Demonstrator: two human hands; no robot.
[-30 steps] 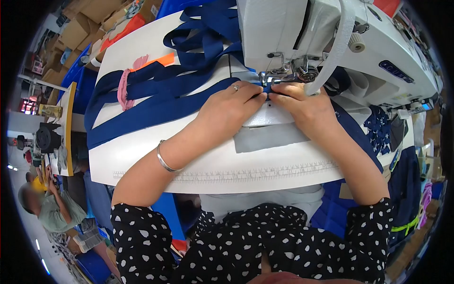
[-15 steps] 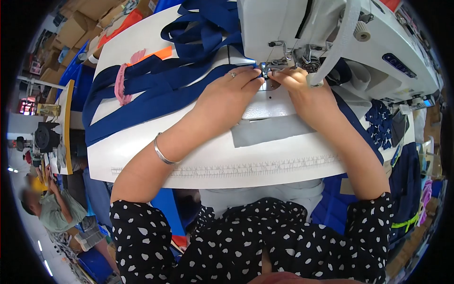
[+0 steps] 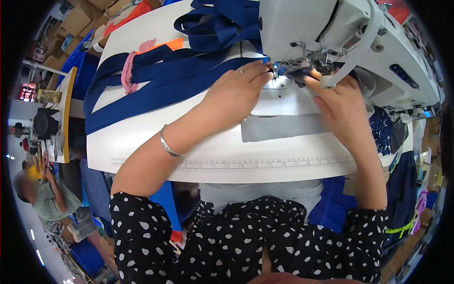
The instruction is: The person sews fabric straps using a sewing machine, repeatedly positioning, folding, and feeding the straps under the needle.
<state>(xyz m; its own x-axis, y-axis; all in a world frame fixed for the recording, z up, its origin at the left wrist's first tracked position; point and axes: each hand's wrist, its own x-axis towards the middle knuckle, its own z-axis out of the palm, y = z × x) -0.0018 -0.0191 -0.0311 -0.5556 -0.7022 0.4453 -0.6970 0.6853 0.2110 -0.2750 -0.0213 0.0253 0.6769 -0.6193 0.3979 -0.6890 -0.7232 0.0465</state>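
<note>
A navy fabric strip point(image 3: 165, 97) runs across the white table to the presser foot point(image 3: 275, 72) of a sewing machine point(image 3: 298, 26). My left hand point(image 3: 235, 92), with a ring and a bracelet, has its fingertips closed on the strip just left of the foot. To the right of the needle, my right hand point(image 3: 341, 106) pinches navy fabric under the machine head; its fingertips are partly hidden by a white curved arm. Below the needle plate lies a grey rectangular piece point(image 3: 283, 128) on the table.
More navy strips point(image 3: 213, 31) are heaped behind, and a pink tie point(image 3: 127, 75) wraps some strips at left. A printed ruler point(image 3: 246, 165) follows the table's front edge. Dark patterned cloth point(image 3: 381, 132) sits at right. Another person point(image 3: 54, 194) works at far left.
My right hand has moved right, away from the needle, with navy fabric now showing at its fingers. My left hand stays by the presser foot. The view has shifted slightly.
</note>
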